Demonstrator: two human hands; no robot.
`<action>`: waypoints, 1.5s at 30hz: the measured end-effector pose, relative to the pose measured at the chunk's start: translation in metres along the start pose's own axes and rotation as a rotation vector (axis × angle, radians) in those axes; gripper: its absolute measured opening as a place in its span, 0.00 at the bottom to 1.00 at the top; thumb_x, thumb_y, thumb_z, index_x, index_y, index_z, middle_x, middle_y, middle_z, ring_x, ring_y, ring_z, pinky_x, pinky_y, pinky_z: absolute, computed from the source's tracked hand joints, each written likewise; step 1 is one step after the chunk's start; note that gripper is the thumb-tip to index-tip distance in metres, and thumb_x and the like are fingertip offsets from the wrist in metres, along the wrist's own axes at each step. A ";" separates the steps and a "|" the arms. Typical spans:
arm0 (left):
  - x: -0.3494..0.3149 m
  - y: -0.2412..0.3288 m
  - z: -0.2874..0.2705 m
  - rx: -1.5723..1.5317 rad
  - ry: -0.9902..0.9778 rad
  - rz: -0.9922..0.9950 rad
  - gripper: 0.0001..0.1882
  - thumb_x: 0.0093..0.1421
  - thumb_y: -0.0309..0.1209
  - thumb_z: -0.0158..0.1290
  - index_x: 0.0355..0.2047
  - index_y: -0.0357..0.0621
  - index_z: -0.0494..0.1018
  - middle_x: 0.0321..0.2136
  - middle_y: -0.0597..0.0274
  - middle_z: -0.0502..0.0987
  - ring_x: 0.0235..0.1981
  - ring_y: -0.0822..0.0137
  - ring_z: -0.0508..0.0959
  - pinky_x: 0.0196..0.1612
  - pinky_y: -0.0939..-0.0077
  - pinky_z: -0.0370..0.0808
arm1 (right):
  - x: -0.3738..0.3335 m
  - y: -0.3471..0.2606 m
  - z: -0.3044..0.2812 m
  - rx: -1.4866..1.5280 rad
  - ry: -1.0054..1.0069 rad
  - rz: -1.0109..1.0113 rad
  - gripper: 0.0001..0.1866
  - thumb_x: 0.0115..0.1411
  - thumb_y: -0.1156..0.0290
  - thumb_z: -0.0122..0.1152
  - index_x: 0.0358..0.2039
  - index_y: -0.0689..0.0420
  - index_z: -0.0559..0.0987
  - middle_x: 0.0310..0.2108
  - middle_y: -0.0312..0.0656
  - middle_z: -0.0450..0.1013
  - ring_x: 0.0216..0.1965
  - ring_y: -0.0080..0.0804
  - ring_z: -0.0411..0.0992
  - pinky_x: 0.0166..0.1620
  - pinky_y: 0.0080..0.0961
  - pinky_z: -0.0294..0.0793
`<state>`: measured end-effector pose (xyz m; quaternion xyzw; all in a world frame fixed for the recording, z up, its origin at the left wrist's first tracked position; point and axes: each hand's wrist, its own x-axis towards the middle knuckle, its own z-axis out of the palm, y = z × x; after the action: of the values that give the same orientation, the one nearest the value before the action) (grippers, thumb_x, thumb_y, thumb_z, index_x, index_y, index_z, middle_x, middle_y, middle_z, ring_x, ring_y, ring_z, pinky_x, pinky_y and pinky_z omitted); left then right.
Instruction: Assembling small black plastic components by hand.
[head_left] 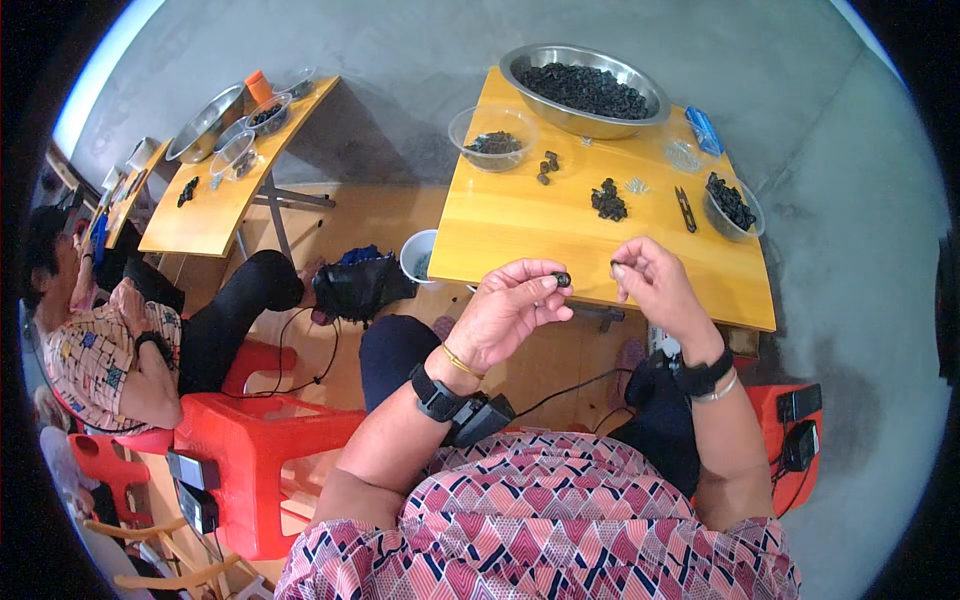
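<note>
My left hand (510, 308) is closed, holding a small black ring-like part (562, 280) between thumb and forefinger above the table's near edge. A short gap to its right, my right hand (655, 285) is pinched closed at the fingertips. A tiny dark piece shows there, too small to name. On the table beyond my hands lies a loose pile of small black parts (608, 200). Beside it are some small pale pieces (636, 186). A few black parts (546, 168) lie apart to the left, and dark thread snips (685, 209) rest to the right.
The yellow table (480, 235) carries a big steel bowl (525, 95) of black parts, a clear tub (460, 128) at left and another (752, 222) at right. A blue packet (704, 131) lies behind. A white bucket (415, 255) stands left. Another person (120, 370) sits further left.
</note>
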<state>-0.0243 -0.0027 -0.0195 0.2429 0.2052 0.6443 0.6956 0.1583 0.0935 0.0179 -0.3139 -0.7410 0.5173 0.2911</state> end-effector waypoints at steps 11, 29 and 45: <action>-0.008 -0.005 0.024 0.149 -0.030 0.085 0.09 0.55 0.22 0.45 0.37 0.38 0.69 0.32 0.58 0.74 0.33 0.67 0.75 0.34 0.73 0.74 | -0.037 -0.024 0.026 0.331 -0.003 -0.099 0.03 0.57 0.76 0.44 0.33 0.60 0.65 0.21 0.36 0.66 0.19 0.16 0.62 0.23 0.12 0.64; -0.002 -0.010 0.030 0.246 -0.021 0.100 0.08 0.55 0.21 0.44 0.36 0.36 0.69 0.31 0.55 0.73 0.31 0.65 0.75 0.35 0.75 0.74 | -0.035 -0.015 0.033 0.276 0.024 -0.232 0.02 0.57 0.76 0.45 0.30 0.59 0.65 0.21 0.31 0.62 0.23 0.14 0.60 0.28 0.11 0.62; 0.001 -0.012 0.037 0.193 -0.013 0.129 0.09 0.55 0.22 0.44 0.36 0.38 0.70 0.31 0.55 0.74 0.27 0.66 0.75 0.33 0.75 0.73 | -0.033 -0.004 0.038 0.299 0.129 -0.292 0.02 0.57 0.76 0.46 0.30 0.59 0.65 0.23 0.30 0.63 0.24 0.13 0.61 0.28 0.10 0.62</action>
<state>0.0073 -0.0049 0.0024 0.3258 0.2456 0.6634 0.6273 0.1499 0.0454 0.0070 -0.1891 -0.6736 0.5525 0.4530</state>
